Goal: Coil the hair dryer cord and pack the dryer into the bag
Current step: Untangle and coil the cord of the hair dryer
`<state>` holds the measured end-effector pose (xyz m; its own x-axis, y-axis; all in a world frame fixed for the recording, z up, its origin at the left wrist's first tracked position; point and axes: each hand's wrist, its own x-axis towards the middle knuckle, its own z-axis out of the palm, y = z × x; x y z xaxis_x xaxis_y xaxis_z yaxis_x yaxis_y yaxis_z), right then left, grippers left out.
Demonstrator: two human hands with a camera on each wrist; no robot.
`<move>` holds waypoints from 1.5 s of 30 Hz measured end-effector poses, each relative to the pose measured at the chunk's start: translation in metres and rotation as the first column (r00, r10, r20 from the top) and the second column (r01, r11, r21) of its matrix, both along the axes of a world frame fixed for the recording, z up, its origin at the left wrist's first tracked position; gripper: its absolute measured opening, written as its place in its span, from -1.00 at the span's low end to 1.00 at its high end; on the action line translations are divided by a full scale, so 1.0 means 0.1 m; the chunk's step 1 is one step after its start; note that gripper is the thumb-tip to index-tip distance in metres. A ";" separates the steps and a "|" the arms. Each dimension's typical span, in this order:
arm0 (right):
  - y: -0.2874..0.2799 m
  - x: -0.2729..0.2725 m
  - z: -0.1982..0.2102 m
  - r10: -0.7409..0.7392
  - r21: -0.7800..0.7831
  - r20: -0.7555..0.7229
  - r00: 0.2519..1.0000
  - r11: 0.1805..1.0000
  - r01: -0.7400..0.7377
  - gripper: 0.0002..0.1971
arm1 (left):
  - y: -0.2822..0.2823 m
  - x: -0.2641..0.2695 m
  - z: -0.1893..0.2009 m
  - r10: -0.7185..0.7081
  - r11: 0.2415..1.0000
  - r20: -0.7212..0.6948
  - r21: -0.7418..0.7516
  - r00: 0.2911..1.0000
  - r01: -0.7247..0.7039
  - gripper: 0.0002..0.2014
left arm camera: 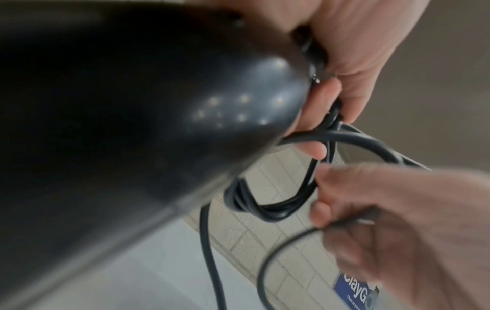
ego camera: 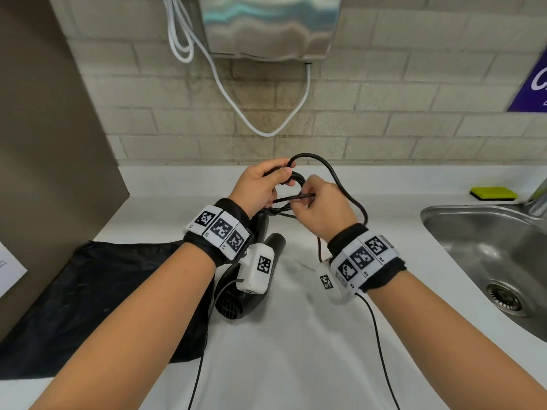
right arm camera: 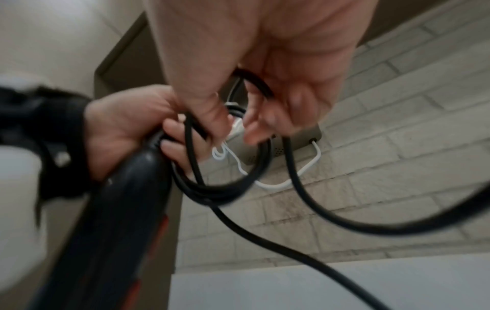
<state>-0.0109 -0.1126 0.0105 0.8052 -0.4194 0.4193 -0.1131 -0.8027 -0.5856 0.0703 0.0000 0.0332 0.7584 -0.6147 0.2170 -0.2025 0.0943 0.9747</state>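
Note:
A black hair dryer (ego camera: 236, 294) hangs above the white counter (ego camera: 296, 335), partly behind my left wrist; its body fills the left wrist view (left arm camera: 119, 115) and its handle shows in the right wrist view (right arm camera: 119, 209). My left hand (ego camera: 262, 184) grips the handle end together with coiled loops of the black cord (ego camera: 343, 187). My right hand (ego camera: 319, 207) pinches a strand of cord (right arm camera: 254, 84) beside the coil (left arm camera: 278, 209). A loose loop arches over both hands and trails down to the right. The flat black bag (ego camera: 97, 297) lies at the left.
A steel sink (ego camera: 488, 250) is set into the counter at right, with a yellow sponge (ego camera: 493, 193) behind it. A metal wall unit (ego camera: 266, 25) with white cables (ego camera: 236, 93) hangs on the brick wall above. A brown panel stands at left.

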 end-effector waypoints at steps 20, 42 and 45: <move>0.28 -0.07 0.03 0.099 -0.058 -0.144 0.985 0.992 -0.108 -0.61 | 0.01 0.07 0.00 0.127 0.991 -0.024 -0.030 0.992 -0.128 -0.73; -0.07 -0.07 -0.43 0.272 0.363 -0.149 0.951 0.909 -0.204 -0.53 | 0.00 0.02 -0.02 0.035 0.999 -0.022 -0.022 0.999 -0.036 -0.80; -0.10 -0.05 -0.37 0.319 0.540 -0.091 0.943 0.812 -0.223 -0.56 | -0.01 0.00 -0.01 0.025 0.999 -0.018 -0.020 1.000 -0.025 -0.81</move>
<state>-0.0155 -0.1226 -0.0261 0.9562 -0.2882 0.0513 -0.0721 -0.4015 -0.9130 0.0701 -0.0009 0.0320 0.7772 -0.5913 0.2153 -0.1876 0.1090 0.9762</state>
